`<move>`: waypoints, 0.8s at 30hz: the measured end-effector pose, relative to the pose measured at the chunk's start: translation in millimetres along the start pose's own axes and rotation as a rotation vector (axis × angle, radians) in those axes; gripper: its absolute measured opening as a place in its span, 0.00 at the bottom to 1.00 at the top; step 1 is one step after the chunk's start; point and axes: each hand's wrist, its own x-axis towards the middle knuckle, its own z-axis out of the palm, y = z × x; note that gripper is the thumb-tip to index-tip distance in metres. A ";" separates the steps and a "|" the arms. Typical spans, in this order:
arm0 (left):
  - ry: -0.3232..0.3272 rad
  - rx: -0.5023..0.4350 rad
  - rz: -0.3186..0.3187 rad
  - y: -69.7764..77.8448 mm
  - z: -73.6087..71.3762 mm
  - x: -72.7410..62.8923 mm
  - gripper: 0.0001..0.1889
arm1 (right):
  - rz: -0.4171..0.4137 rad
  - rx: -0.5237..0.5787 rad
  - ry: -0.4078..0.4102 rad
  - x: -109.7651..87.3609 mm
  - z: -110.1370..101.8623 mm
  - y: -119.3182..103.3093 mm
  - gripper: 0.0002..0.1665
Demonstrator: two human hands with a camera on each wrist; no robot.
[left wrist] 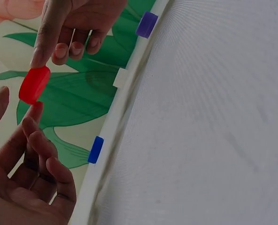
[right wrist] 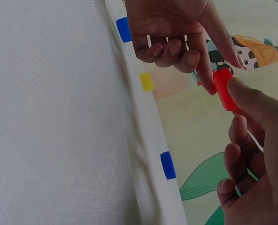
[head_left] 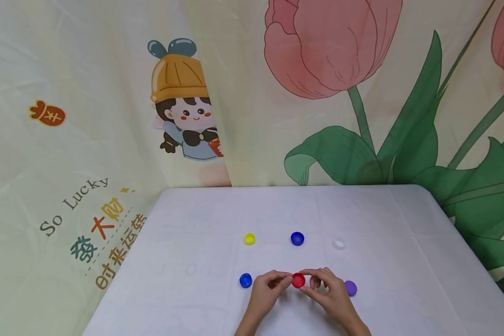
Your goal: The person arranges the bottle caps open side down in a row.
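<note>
The red cap (head_left: pixel 298 280) sits raised above the counter (head_left: pixel 185 233). Right of it, the right hand (head_left: pixel 331 293) pinches its edge; a light, steady grip should suit. Left of it, the left hand (head_left: pixel 265 291) touches with its forefinger, thumb apart; settling that contact first seems wise. The purple cap (head_left: pixel 351 288), farther right, calls for elbow room.
</note>
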 end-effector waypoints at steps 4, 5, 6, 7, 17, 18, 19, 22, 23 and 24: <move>-0.027 -0.024 -0.044 -1.3 1.0 0.7 0.10 | -0.009 0.004 -0.008 -1.1 -0.7 0.9 0.19; -0.031 -0.029 -0.053 -1.7 1.3 0.9 0.10 | -0.016 0.003 -0.012 -1.3 -0.7 1.3 0.19; -0.036 -0.033 -0.058 -2.0 1.5 0.9 0.10 | -0.024 0.002 -0.015 -1.4 -0.6 1.8 0.19; -0.040 -0.036 -0.062 -2.3 1.6 1.0 0.10 | -0.026 0.001 -0.022 -1.7 -0.5 2.2 0.18; -0.063 -0.101 -0.103 -2.5 -0.1 0.1 0.11 | -0.073 0.016 -0.039 -2.0 1.5 4.9 0.19; -0.064 -0.105 -0.110 -3.0 -0.2 0.5 0.11 | -0.075 0.019 -0.039 -1.9 1.6 5.1 0.19; -0.064 -0.111 -0.111 -3.6 -0.3 0.8 0.12 | -0.075 0.020 -0.040 -1.8 1.5 5.2 0.19; -0.062 -0.122 -0.136 -12.2 0.6 3.5 0.11 | -0.067 0.021 -0.043 -1.9 1.5 5.3 0.19; -0.060 -0.126 -0.144 -16.4 1.4 4.6 0.11 | -0.058 0.021 -0.044 -2.0 1.5 5.3 0.19; -0.058 -0.126 -0.146 -21.0 2.2 5.7 0.11 | -0.049 0.020 -0.045 -2.2 1.6 5.4 0.19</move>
